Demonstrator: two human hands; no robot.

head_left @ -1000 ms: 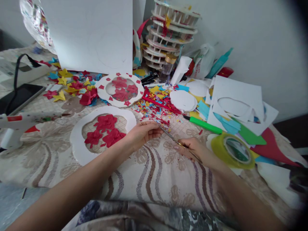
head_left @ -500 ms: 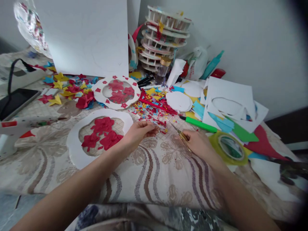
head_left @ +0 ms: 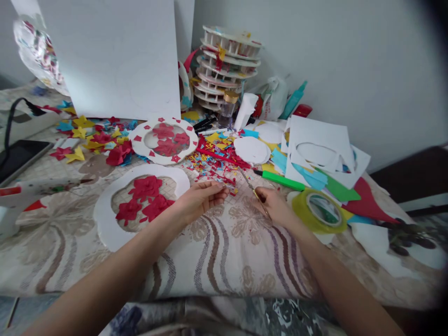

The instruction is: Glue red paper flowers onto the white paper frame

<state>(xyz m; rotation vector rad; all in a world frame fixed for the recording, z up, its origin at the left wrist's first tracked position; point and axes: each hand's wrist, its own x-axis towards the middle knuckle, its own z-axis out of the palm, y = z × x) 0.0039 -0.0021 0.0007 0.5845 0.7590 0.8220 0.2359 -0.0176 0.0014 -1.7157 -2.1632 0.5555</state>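
Observation:
My right hand (head_left: 276, 206) is closed on a pair of small scissors (head_left: 250, 185), whose blades point up and left toward a heap of red, yellow and blue paper scraps (head_left: 215, 161). My left hand (head_left: 201, 198) rests palm up just left of the blades, fingers curled and pinched on something I cannot make out, at the edge of the scrap heap. Left of that hand lies a large white flower-shaped frame (head_left: 105, 212) with red paper flowers (head_left: 145, 196) inside its opening.
A smaller white ring with red pieces (head_left: 164, 140) lies behind. A roll of yellow tape (head_left: 317, 210), a green marker (head_left: 280, 180), cut white sheets (head_left: 322, 147) and coloured paper sit at right. A glue gun (head_left: 21, 196), tablet (head_left: 17, 156), white board (head_left: 115, 60) and stacked rings (head_left: 227, 65) stand around.
The scissors have swung from lying low and pointing left to pointing up toward the scraps. My right hand moved closer to the left hand. The view shifted slightly right and up.

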